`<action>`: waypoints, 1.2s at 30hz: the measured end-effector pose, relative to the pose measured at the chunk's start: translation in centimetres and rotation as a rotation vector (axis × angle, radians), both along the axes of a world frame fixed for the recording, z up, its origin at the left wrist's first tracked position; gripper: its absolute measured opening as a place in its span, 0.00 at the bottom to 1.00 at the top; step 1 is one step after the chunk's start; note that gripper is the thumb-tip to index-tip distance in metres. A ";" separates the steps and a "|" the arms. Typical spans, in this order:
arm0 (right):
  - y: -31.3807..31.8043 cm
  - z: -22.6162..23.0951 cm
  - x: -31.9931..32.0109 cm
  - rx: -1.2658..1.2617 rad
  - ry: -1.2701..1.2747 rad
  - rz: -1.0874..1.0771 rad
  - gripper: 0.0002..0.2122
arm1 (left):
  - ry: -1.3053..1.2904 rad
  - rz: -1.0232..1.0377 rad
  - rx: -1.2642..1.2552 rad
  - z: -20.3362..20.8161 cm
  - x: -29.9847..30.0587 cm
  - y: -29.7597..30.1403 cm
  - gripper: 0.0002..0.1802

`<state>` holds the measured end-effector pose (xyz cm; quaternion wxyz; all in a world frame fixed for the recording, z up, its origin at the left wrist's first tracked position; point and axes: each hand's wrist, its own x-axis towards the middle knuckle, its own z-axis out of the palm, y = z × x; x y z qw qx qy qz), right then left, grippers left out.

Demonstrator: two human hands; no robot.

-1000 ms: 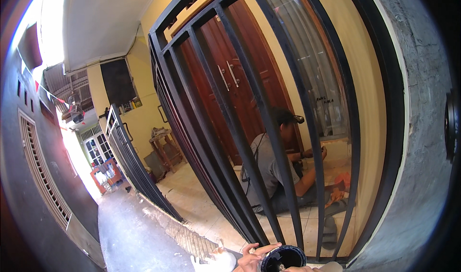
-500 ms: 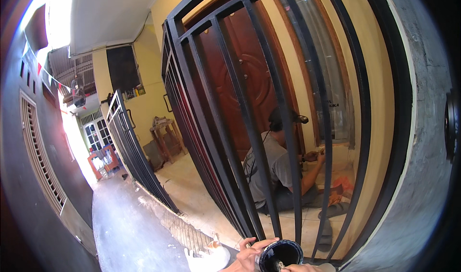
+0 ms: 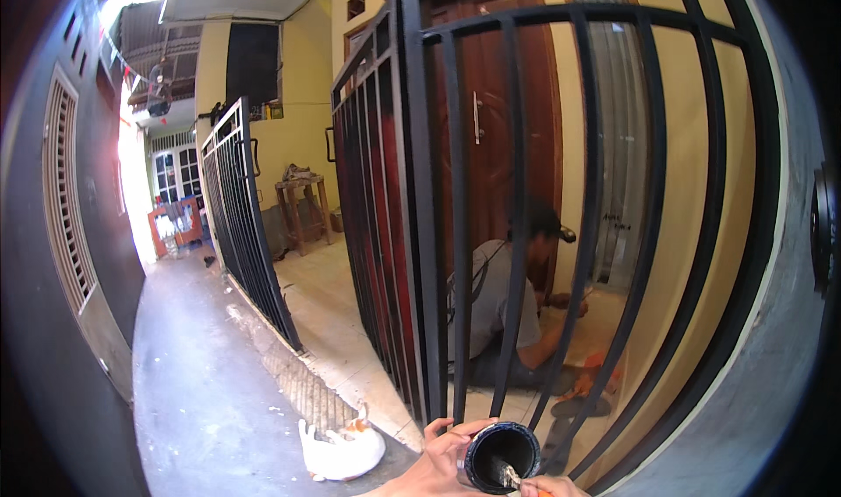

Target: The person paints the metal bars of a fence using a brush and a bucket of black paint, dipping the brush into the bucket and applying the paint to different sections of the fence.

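Observation:
My left hand (image 3: 445,455) is wrapped round the side of a small round can (image 3: 517,443) with a dark inside, its mouth tilted up toward me. In my right hand (image 3: 554,486), at the lower edge, is a paintbrush (image 3: 509,474) with a bit of orange handle showing. The brush's pale, worn end reaches into the can; its tip is hard to make out against the dark inside. Just beyond both hands stands a black metal bar fence (image 3: 427,234), and the can sits close before its lower bars.
A white and orange cat (image 3: 343,453) lies on the grey path left of my hands. Behind the bars a person (image 3: 499,304) in a grey shirt sits on the tiled floor. An open black gate (image 3: 250,225) stands further along; a grey wall (image 3: 802,365) rises at right.
My view has turned, so the fence and gate stand more upright and the cat shows more fully. Both hands still hold the can and the paintbrush, now slightly higher in the picture.

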<state>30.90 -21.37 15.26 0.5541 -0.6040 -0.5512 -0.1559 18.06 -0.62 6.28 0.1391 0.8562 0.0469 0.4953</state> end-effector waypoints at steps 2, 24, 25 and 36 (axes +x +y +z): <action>0.4 -0.1 -0.7 -0.025 0.070 0.016 0.01 | 0.008 0.062 0.032 -0.8 -0.4 0.8 0.38; 7.4 -2.4 0.1 0.004 0.377 0.127 0.04 | 0.113 0.239 -0.293 3.3 -0.8 1.0 0.42; 7.4 -2.9 0.0 0.031 0.418 0.116 0.05 | 0.106 0.241 -0.291 3.4 -0.8 1.0 0.44; 6.4 -5.1 0.4 0.157 0.956 0.072 0.14 | 0.173 0.319 -0.286 3.8 0.3 0.2 0.58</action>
